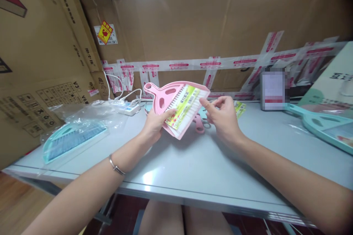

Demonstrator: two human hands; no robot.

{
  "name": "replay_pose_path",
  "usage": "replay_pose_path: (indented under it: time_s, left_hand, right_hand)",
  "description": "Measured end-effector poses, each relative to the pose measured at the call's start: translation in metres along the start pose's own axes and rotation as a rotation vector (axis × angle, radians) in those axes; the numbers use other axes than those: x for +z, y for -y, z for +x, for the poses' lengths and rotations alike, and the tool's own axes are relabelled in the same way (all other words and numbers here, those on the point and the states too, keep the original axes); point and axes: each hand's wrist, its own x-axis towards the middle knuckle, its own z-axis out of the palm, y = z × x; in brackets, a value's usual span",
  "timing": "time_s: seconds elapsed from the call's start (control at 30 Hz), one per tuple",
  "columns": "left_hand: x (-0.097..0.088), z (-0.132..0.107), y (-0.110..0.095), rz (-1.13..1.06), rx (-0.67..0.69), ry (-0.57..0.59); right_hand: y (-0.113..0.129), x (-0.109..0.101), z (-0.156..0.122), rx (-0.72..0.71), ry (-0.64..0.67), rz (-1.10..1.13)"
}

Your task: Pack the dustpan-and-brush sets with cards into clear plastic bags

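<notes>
My left hand (157,123) grips a small pink dustpan (162,93) by its lower left side, thumb on the front, and holds it tilted above the table. A pink hand brush with white bristles (180,126) is nested in the pan. Across the brush lies a yellow-green printed label (183,106). My right hand (223,115) is at the pan's right edge, with its fingers curled and its thumb tip against or just in front of the bristles. What its fingertips pinch, if anything, is too small to tell. Behind the pan, another pink handle (199,124) partly shows on the table.
On the left, a turquoise dustpan set (74,137) lies under clear plastic wrap (88,112). A white power strip (129,108) with cables sits behind. Further right are yellow-green labels (239,108), an upright phone-like screen (273,90) and a turquoise dustpan (317,119). Cardboard (176,22) walls the back.
</notes>
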Motion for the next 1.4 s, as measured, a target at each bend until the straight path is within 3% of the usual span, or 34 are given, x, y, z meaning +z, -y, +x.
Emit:
replay_pose_path:
  time_s: [0.07, 0.2, 0.33, 0.4, 0.47, 0.57, 0.6, 0.67, 0.77, 0.83, 1.03, 1.1, 1.17, 1.27, 1.33, 1.4]
  left_hand:
    - [0.001, -0.001, -0.003, -0.034, 0.037, 0.002]
    - [0.007, -0.007, -0.005, -0.005, 0.027, 0.053]
    - [0.006, -0.007, -0.005, 0.192, -0.016, 0.155]
    - [-0.002, -0.003, -0.011, 0.42, 0.045, 0.149]
    - [-0.017, 0.003, -0.024, 0.759, 0.18, 0.028]
    - [-0.051, 0.011, -0.05, 1.345, 0.356, -0.341]
    - [-0.065, 0.013, -0.059, 1.528, 0.322, -0.452]
    - [-0.094, 0.016, -0.074, 1.782, 0.086, -0.556]
    - [-0.129, 0.02, -0.087, 1.844, -0.343, -0.551]
    - [-0.141, 0.021, -0.089, 1.803, -0.494, -0.502]
    - [-0.131, 0.023, -0.08, 1.846, -0.483, -0.422]
    - [-0.128, 0.023, -0.08, 1.817, -0.511, -0.459]
    - [-0.126, 0.022, -0.083, 1.781, -0.423, -0.563]
    - [-0.118, 0.019, -0.085, 1.763, 0.02, -0.621]
    - [-0.106, 0.018, -0.08, 1.748, 0.351, -0.464]
    - [-0.09, 0.019, -0.071, 1.705, 0.573, -0.205]
  right_hand:
    - [0.001, 0.004, -0.004, 0.118, -0.032, 0.07]
    - [-0.001, 0.015, -0.016, 0.377, 0.238, 0.245]
    - [-0.007, 0.019, -0.019, 0.389, 0.187, 0.355]
    - [-0.009, 0.018, -0.017, 0.372, 0.165, 0.373]
    - [-0.011, 0.016, -0.014, 0.36, 0.139, 0.378]
    - [-0.012, 0.01, -0.008, 0.374, 0.069, 0.335]
    - [-0.012, 0.008, -0.005, 0.379, 0.055, 0.314]
    - [-0.013, 0.003, -0.001, 0.382, 0.049, 0.283]
    - [-0.014, -0.002, 0.005, 0.38, 0.055, 0.272]
    - [-0.014, -0.004, 0.008, 0.384, 0.052, 0.273]
    - [-0.008, -0.004, 0.01, 0.371, 0.01, 0.307]
    - [-0.006, -0.004, 0.011, 0.365, 0.001, 0.335]
    - [-0.005, -0.005, 0.012, 0.354, 0.008, 0.342]
    - [0.001, -0.007, 0.015, 0.329, 0.015, 0.34]
    - [0.008, -0.011, 0.019, 0.311, 0.012, 0.347]
    - [0.017, -0.015, 0.025, 0.297, -0.01, 0.365]
